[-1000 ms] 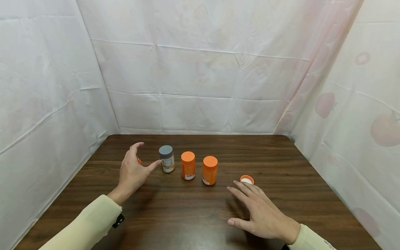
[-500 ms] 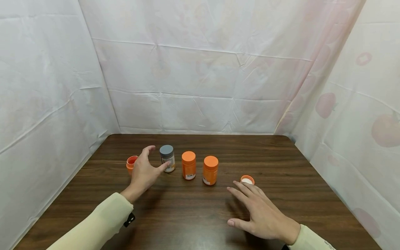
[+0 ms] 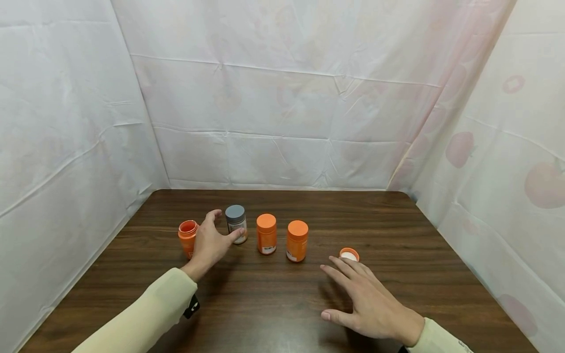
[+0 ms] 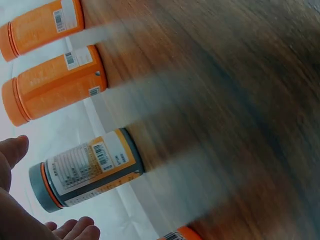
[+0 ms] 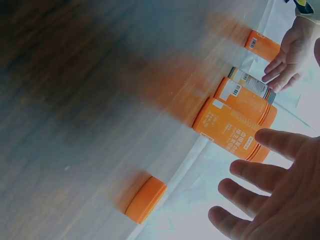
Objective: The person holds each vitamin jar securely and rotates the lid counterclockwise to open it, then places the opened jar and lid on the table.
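My left hand (image 3: 213,243) reaches around the grey-lidded bottle (image 3: 236,214), its thumb on the near side and fingers behind. In the left wrist view a gap shows between the thumb (image 4: 14,150) and the grey lid (image 4: 44,187), so the bottle is not gripped. Just left of that hand stands an orange bottle without its lid (image 3: 187,238), partly hidden by the hand. My right hand (image 3: 372,304) hovers over the table with fingers spread, holding nothing. Beyond its fingertips lies an orange lid (image 3: 349,253), white inside facing up.
Two orange bottles with lids on, a left one (image 3: 266,235) and a right one (image 3: 296,242), stand upright between the hands. The dark wooden table (image 3: 265,304) is bounded by white sheets (image 3: 282,98) at the back and sides.
My left hand has moved right, away from the open orange bottle, which now shows beside it, and has come around the grey-lidded bottle. The right hand has stayed still.
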A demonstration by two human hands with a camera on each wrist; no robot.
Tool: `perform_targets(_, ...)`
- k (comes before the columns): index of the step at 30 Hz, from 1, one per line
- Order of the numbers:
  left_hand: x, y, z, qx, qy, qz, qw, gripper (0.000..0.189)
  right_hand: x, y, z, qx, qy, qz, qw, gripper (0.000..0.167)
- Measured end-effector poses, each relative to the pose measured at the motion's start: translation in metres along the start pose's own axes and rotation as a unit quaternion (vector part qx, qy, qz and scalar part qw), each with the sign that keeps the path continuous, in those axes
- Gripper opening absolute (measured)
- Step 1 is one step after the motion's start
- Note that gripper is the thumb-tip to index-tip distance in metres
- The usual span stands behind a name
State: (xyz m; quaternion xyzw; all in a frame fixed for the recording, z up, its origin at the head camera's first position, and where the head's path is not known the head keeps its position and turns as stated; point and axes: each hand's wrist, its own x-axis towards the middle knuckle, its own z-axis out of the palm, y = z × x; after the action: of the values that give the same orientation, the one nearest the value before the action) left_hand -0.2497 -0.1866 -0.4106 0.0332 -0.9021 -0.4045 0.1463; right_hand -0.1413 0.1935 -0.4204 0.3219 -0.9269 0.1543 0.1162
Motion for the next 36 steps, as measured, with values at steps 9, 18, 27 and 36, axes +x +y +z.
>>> perform_targets(9,0.005,-0.006,0.008,-0.009,-0.008,-0.048,0.9988,0.085,0.0,-0.001,0.0,0.002,-0.005,0.004,1.0,0.081)
perform_targets(18,0.012,-0.012,0.015,-0.039,-0.022,-0.066,0.9968,0.08,-0.001,-0.001,0.0,-0.002,-0.002,0.0,1.0,0.081)
perform_targets(27,0.017,-0.018,0.02,-0.048,-0.035,-0.068,0.996,0.076,-0.001,-0.001,0.001,0.001,-0.003,0.002,1.0,0.08)
perform_targets(36,0.02,-0.018,0.021,-0.081,-0.03,-0.058,0.9946,0.065,-0.001,-0.001,0.002,0.002,-0.003,0.003,1.0,0.081)
